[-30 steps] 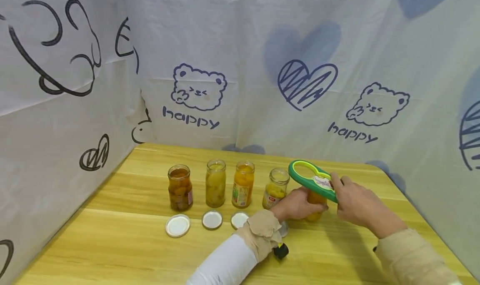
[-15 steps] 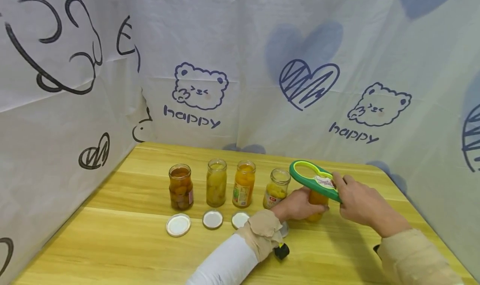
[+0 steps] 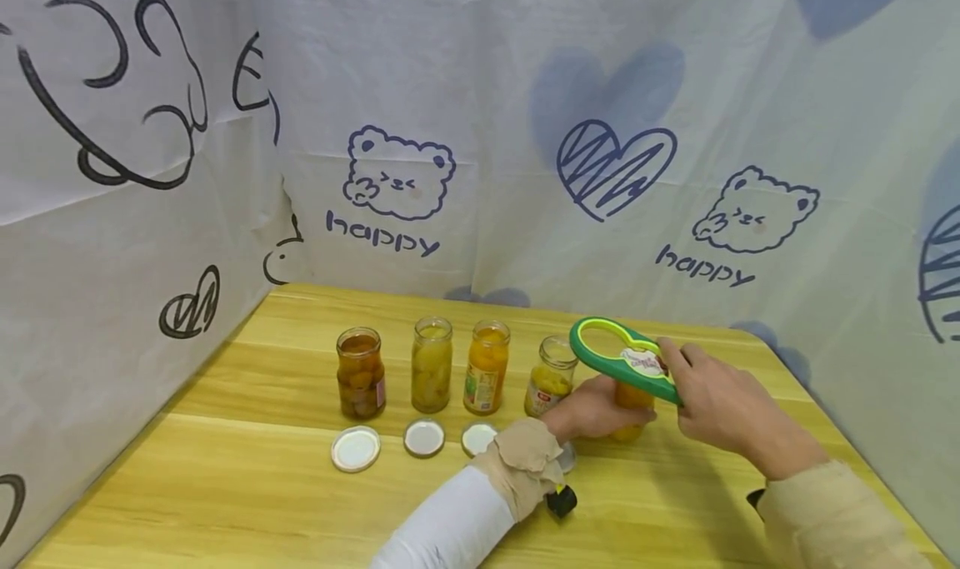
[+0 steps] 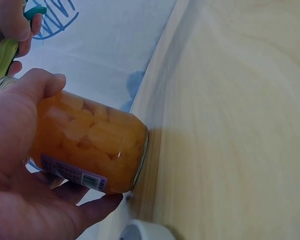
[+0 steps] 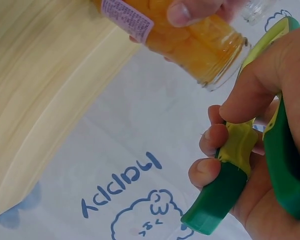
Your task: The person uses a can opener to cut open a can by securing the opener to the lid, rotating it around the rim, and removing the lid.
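My left hand (image 3: pixel 596 406) grips a glass jar of orange fruit pieces (image 4: pixel 90 140) around its body. The jar stands upright on the table at the right of the row. My right hand (image 3: pixel 723 402) holds a green and yellow jar opener (image 3: pixel 643 361) by its handle end, over the top of that jar. In the right wrist view, a clear threaded glass rim shows at the jar's mouth, beside the opener's handle (image 5: pixel 220 192). Fingers of my right hand curl around the handle. Whether the opener touches the rim is hard to tell.
Lidless jars stand in a row to the left: dark brown fruit (image 3: pixel 361 373), pale green (image 3: pixel 432 365), orange (image 3: pixel 487 367) and yellow (image 3: pixel 550 381). White lids (image 3: pixel 356 449) lie before them, one partly behind my left wrist. A small black object (image 3: pixel 561 501) lies near my left forearm.
The opener has shifted slightly left over the jar, with my right hand still holding it. My left hand and the jar stay in place.
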`<state>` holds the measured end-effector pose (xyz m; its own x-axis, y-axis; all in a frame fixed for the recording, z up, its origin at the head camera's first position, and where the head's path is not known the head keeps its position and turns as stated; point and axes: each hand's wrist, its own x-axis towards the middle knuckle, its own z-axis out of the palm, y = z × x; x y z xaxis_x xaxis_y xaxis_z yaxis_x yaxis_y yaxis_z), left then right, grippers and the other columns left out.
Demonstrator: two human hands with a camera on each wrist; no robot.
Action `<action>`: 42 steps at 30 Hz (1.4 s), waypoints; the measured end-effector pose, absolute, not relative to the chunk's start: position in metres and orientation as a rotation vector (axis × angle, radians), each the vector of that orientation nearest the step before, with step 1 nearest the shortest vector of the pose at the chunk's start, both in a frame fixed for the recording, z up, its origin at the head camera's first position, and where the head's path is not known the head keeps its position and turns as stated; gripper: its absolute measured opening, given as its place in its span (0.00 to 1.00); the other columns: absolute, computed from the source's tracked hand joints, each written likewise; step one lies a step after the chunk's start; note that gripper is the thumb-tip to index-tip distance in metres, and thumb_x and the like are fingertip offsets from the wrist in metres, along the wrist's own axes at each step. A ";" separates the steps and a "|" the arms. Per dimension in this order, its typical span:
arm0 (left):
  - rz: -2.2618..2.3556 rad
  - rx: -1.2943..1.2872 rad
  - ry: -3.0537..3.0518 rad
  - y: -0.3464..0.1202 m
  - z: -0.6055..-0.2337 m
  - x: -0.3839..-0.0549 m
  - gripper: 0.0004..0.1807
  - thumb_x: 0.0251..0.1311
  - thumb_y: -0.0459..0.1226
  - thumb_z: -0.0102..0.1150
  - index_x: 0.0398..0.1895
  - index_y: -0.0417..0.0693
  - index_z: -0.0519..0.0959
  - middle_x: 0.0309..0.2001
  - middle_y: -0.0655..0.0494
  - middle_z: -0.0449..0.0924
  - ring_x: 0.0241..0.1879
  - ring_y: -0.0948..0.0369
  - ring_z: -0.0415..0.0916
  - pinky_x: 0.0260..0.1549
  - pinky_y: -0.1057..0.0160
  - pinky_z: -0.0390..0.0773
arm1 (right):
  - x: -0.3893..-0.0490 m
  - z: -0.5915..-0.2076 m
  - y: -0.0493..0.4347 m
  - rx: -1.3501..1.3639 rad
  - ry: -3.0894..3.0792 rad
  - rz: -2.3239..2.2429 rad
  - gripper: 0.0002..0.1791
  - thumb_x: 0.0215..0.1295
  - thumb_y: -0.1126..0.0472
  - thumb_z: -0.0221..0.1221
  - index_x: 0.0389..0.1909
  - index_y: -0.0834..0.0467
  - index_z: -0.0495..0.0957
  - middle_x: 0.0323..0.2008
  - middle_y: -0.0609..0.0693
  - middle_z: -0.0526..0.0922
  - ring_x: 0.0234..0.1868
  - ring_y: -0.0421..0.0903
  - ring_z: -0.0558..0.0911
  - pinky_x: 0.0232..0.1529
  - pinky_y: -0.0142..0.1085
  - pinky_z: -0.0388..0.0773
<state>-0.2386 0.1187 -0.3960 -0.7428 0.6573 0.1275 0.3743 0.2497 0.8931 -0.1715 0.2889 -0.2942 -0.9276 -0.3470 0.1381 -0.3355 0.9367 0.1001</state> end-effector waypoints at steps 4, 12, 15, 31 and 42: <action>1.491 0.956 2.273 0.118 -0.397 -0.238 0.32 0.68 0.45 0.66 0.74 0.60 0.68 0.67 0.57 0.77 0.60 0.68 0.76 0.61 0.70 0.75 | -0.169 -0.294 0.288 0.514 -2.941 -0.089 0.39 0.54 0.68 0.61 0.70 0.61 0.63 0.48 0.61 0.80 0.36 0.51 0.80 0.32 0.50 0.82; 1.546 0.947 2.299 0.118 -0.397 -0.237 0.39 0.65 0.48 0.69 0.76 0.67 0.61 0.65 0.60 0.78 0.58 0.70 0.77 0.60 0.69 0.77 | -0.164 -0.298 0.294 0.484 -2.903 0.084 0.41 0.55 0.67 0.59 0.73 0.64 0.62 0.51 0.64 0.81 0.38 0.53 0.81 0.39 0.54 0.82; 1.581 0.929 2.312 0.118 -0.396 -0.236 0.38 0.63 0.50 0.70 0.74 0.65 0.62 0.62 0.62 0.79 0.54 0.72 0.78 0.58 0.69 0.78 | -0.166 -0.301 0.296 0.489 -2.877 0.174 0.41 0.54 0.68 0.59 0.73 0.65 0.62 0.52 0.65 0.81 0.40 0.55 0.82 0.41 0.54 0.82; 1.729 0.896 2.783 0.128 -0.383 -0.224 0.42 0.62 0.57 0.68 0.74 0.54 0.61 0.71 0.54 0.66 0.68 0.57 0.72 0.67 0.57 0.76 | -0.174 -0.293 0.294 0.418 -2.806 0.467 0.41 0.52 0.70 0.59 0.73 0.66 0.63 0.47 0.63 0.81 0.40 0.56 0.77 0.40 0.50 0.74; 1.923 1.228 2.982 0.129 -0.363 -0.217 0.41 0.59 0.44 0.72 0.70 0.45 0.61 0.63 0.47 0.69 0.62 0.56 0.72 0.66 0.61 0.76 | -0.177 -0.295 0.294 0.367 -2.818 0.627 0.37 0.60 0.69 0.56 0.74 0.62 0.62 0.33 0.55 0.78 0.26 0.47 0.72 0.30 0.38 0.66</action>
<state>-0.2166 0.1295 -0.3635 -0.6234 0.1773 0.7615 0.7668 0.3288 0.5513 -0.1775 0.2937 -0.2948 -0.9419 -0.1912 0.2762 -0.2903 0.8771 -0.3827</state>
